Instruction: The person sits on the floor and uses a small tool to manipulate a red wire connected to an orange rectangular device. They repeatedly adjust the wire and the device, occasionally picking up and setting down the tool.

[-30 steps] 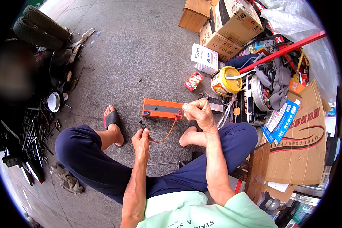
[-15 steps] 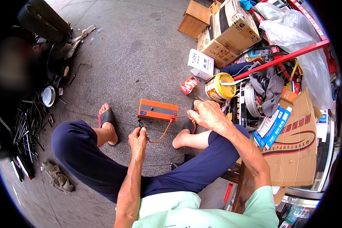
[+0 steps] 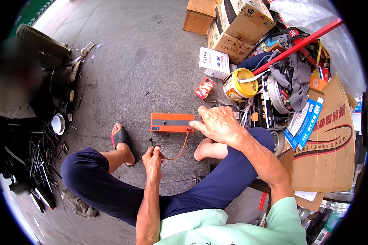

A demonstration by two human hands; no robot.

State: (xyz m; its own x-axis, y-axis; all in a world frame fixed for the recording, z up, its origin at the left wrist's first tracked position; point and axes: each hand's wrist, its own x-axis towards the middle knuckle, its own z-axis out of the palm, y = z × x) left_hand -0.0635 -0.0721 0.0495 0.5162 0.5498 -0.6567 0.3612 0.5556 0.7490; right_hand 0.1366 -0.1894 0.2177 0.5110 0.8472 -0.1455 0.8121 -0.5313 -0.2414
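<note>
An orange box-shaped device [image 3: 172,123] with a dark grey strip along its top lies on the ground between my feet. From its right end a thin reddish-brown cable [image 3: 183,147] loops down toward my left hand [image 3: 152,160]. That hand is closed, thumb against fingers, in a pinch on the cable; a small black end piece [image 3: 153,142] sticks out above the fingertips. My right hand [image 3: 221,125] is at the device's right end, its thumb touching the corner where the cable joins. Its index finger stands apart from the thumb, and the other fingers are partly hidden.
A red and white packet [image 3: 204,88], a white carton [image 3: 214,63] and a yellow-lidded bucket [image 3: 242,83] stand beyond the device to the right. Cardboard boxes [image 3: 249,20] and piled goods line the right. Dark metal rods [image 3: 39,155], a round tin [image 3: 58,124] and tyres [image 3: 43,41] lie left.
My right hand has moved in to the device's right end; the thin piece that showed between its fingers and the device no longer shows. My left hand keeps its pinch. The whole view has shifted slightly.
</note>
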